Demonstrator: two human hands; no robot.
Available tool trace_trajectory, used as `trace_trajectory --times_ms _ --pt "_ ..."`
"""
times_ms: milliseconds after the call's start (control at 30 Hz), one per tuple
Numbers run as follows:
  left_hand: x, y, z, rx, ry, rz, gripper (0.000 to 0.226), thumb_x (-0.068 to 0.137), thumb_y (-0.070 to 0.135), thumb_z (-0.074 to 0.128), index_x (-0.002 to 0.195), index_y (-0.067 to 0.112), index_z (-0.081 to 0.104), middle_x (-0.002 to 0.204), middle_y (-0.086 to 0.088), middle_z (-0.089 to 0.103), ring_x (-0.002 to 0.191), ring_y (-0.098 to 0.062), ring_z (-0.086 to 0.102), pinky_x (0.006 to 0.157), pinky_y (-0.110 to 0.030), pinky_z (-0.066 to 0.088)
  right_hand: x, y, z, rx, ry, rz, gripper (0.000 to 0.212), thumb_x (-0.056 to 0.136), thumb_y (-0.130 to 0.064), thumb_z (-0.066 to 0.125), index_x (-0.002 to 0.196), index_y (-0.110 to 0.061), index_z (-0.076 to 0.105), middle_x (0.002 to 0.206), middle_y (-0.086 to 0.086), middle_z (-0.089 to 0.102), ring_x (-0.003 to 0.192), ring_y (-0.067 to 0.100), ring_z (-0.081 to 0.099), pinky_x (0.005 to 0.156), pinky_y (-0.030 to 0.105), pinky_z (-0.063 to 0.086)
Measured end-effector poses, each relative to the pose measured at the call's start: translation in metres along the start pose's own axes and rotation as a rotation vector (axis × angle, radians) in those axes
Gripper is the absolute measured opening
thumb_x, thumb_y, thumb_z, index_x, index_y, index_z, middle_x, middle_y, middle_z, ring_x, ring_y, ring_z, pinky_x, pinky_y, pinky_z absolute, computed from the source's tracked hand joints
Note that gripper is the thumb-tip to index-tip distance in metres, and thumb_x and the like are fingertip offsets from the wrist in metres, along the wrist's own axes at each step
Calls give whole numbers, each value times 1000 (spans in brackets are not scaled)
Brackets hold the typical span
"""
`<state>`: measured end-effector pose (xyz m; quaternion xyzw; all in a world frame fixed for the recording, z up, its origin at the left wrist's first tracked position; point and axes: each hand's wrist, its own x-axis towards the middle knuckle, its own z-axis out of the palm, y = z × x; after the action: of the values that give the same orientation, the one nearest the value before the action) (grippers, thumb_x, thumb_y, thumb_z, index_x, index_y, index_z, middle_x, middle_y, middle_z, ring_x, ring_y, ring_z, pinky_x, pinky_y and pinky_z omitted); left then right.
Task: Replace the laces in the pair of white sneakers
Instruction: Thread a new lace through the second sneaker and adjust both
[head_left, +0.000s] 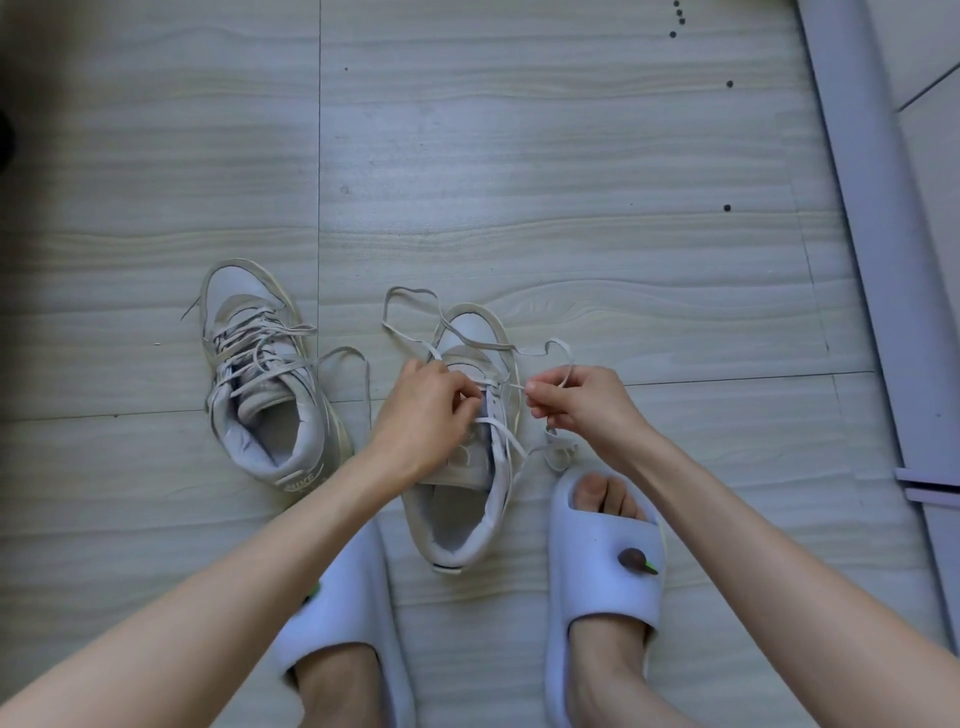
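Nearest the camera, two feet in pale slides (605, 561) stand on wood-grain floor (571, 182). Between them lies right sneaker (465, 441), toe pointing away. Left hand (423, 410) rests over its eyelets, fingers curled onto lace (498, 426). Right hand (582, 402), just beside the shoe, pinches the lace end between thumb and forefinger. Loose lace loops past the toe. Farther left: second sneaker (265, 379), laced slackly

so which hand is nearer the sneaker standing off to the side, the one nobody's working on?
Left. The left hand grips the laces over the near sneaker, right beside the side sneaker. The right hand pinches a lace on the near sneaker's far side.
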<state>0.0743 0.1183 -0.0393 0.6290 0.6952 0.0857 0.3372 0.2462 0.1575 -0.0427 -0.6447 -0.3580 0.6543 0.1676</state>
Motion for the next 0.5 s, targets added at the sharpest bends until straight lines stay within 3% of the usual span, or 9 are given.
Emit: trace_trajectory --times_ms 267,367,500 --pt "1 4 3 66 -21 -34 23 92 25 53 109 27 68 87 4 43 102 -22 39 83 -25 33 5 -1 13 -503 26 -128 18 82 -12 65 66 -20 63 60 -5 58 62 8 54 57 17 41" --pt "1 5 4 79 -17 -38 23 92 26 53 109 29 68 88 5 42 105 -21 39 80 -27 37 4 -6 15 -597 2 -173 13 84 -12 61 73 -18 66 63 -7 57 66 7 54 54 11 38" --pt "-2 10 6 116 24 -47 22 92 28 52 107 30 68 89 6 41 106 -19 38 71 -25 32 3 -7 16 -617 0 -194 13 85 -12 59 74 -17 66 65 -6 59 75 13 59 58 17 40"
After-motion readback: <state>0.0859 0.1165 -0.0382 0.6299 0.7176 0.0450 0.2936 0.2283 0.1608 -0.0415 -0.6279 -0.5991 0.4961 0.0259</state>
